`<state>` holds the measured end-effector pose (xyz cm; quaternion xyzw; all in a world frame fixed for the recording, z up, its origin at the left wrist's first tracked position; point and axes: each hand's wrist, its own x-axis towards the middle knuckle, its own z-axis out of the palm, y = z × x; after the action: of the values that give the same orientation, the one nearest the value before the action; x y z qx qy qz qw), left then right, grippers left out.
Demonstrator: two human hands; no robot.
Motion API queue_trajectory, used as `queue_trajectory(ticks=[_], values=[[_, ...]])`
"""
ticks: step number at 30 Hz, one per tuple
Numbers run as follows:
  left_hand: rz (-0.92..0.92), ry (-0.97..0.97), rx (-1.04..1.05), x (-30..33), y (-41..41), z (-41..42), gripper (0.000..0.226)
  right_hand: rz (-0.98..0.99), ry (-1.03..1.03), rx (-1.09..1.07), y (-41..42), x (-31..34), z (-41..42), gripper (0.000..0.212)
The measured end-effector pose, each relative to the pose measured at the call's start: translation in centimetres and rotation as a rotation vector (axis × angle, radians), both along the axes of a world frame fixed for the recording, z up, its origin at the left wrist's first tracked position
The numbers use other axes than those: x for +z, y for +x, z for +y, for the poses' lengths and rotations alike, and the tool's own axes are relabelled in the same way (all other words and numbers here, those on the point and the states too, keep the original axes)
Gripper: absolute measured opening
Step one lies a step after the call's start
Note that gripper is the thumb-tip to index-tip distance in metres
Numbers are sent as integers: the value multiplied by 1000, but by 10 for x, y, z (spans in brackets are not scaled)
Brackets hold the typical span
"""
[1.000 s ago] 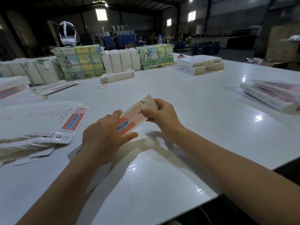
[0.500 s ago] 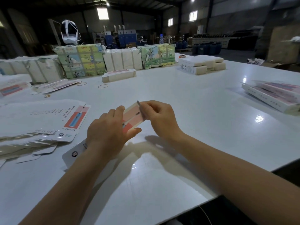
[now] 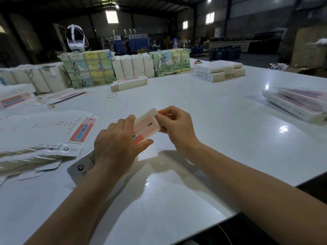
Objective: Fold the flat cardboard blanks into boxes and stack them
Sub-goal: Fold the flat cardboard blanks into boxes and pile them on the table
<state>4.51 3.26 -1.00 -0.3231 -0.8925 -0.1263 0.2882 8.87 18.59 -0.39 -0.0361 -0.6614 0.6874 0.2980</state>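
Above the middle of the white table (image 3: 203,110) I hold a pink-and-white cardboard box blank (image 3: 145,127). My left hand (image 3: 115,149) grips its near part, and its white near end sticks out below that wrist. My right hand (image 3: 177,127) pinches the small end flap at the far end. A fanned pile of flat blanks (image 3: 44,137) lies at the left. Folded boxes (image 3: 299,102) are stacked at the right edge.
Wrapped bundles (image 3: 89,68) line the far side, with a white headset (image 3: 75,38) on top. A folded box (image 3: 129,83) and rubber bands (image 3: 111,95) lie in front of them. A white stack (image 3: 219,70) sits at the far right. The table's dark front edge runs at lower right.
The far end flap, flat a second ago, was pushed in by my right fingers and now stands out again. Both hands with the blank rose slightly and shifted a little right.
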Motion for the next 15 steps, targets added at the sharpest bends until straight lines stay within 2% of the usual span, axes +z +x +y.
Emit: queue_trajectory(ticks=[4,10,15], values=[[7,-41,4,0,2,1,78,-35,92,-69,-1,0,3,22],[40,-88,37,0,1,2,75,-13,412,-209,4,1,0,17],[39,-54,70,0,2,4,75,28,660,-308,4,-3,-10,15]])
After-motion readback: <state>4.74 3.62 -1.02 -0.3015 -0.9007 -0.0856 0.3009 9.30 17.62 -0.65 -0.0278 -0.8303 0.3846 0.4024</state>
